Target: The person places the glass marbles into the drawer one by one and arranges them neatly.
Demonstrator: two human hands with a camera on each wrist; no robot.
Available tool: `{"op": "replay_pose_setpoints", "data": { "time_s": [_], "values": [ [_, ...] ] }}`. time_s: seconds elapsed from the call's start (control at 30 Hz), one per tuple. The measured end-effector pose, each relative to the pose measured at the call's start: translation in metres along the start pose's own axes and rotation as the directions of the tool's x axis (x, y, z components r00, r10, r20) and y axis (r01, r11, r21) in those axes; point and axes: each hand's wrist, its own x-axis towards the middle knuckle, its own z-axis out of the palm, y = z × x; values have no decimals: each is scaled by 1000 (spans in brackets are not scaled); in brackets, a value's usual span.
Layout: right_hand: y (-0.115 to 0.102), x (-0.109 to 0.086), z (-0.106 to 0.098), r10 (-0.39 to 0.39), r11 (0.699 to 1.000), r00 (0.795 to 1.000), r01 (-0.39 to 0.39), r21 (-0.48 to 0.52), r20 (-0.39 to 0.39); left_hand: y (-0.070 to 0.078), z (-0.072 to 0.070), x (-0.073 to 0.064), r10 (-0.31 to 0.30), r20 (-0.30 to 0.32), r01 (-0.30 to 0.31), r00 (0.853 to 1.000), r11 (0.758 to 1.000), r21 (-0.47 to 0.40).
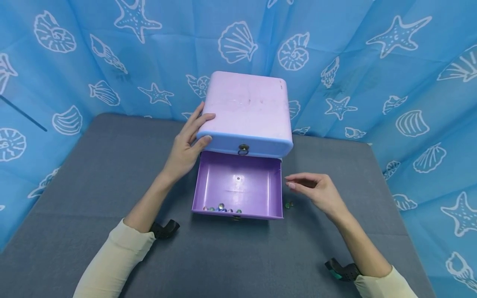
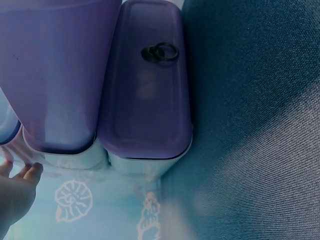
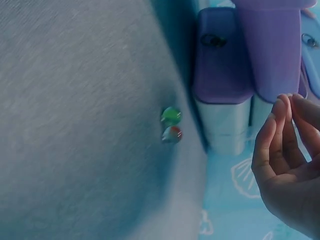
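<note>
A small drawer chest [image 1: 247, 105] has a pale pink top, a closed blue top drawer [image 1: 223, 142] and a purple drawer [image 1: 238, 165] pulled out beneath it. Several glass marbles [image 1: 221, 206] lie along the inside front of the purple drawer. My left hand [image 1: 182, 153] rests on the chest's left front corner, thumb on the blue front and fingers over the side and top. Beside the purple drawer's right wall, my right hand [image 1: 316, 192] holds its fingertips together in a pinch. Whether anything small is between them is hidden. Two marbles [image 3: 171, 125] lie on the table below it.
A closed lower purple drawer [image 2: 150, 95] with a ring pull sits under the pulled-out one. Grey cloth covers the table [image 1: 238, 260]. A blue shell-patterned curtain [image 1: 335, 54] hangs right behind the chest. Each wrist wears a black camera band [image 1: 164, 229].
</note>
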Motion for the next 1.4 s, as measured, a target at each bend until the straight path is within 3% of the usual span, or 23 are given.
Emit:
{"op": "replay_pose_setpoints", "data": {
  "time_s": [0.37,0.77,0.8,1.0,1.4],
  "values": [
    [29,2,-5,76,996,997,-74,-58,23,-1,1,2,13,-6,-13,1000,1000,-7],
    [61,-5,-9,101,995,986,-101,-6,134,7,1,1,-49,2,49,999,999,6],
    [62,-6,-9,102,995,985,-103,-3,139,3,1,1,-43,2,43,999,999,3],
    [68,-8,-7,98,995,985,-96,-19,145,1,0,-1,-20,2,20,1000,1000,-9],
    [69,-7,-4,49,985,989,-26,-169,136,0,-1,0,-18,3,18,1000,1000,-5]
  ]
}}
